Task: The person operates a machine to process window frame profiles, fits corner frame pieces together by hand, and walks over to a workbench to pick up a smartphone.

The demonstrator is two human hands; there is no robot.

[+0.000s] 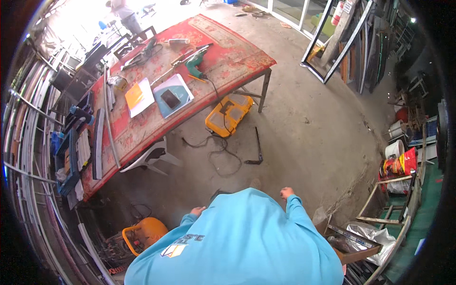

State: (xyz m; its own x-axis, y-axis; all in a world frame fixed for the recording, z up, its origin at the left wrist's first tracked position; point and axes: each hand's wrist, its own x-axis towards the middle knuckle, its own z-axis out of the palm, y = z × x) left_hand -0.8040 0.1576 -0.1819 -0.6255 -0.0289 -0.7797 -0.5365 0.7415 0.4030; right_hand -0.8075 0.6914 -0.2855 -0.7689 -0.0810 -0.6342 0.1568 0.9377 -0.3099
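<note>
My two hands hang low in front of me, apart from the table and touching nothing I can see. My left hand [198,210] shows only in part past the blue sleeve; its fingers are mostly hidden. Fingers curled in, my right hand [287,193] is closed over the concrete floor, with nothing visible in it. Ahead and to the left is a table with a worn red patterned cover [223,66]. On it lie a green power drill [195,61], a phone [170,99] on a blue-and-white booklet [183,90], and an orange-and-white booklet [138,98].
A yellow tool case [229,115] with a trailing cable stands by the table. A black angled bar [259,149] lies on the floor. An orange rounded object [147,232] sits at lower left. Metal profiles [28,142] line the left; buckets [394,149] and frames stand right.
</note>
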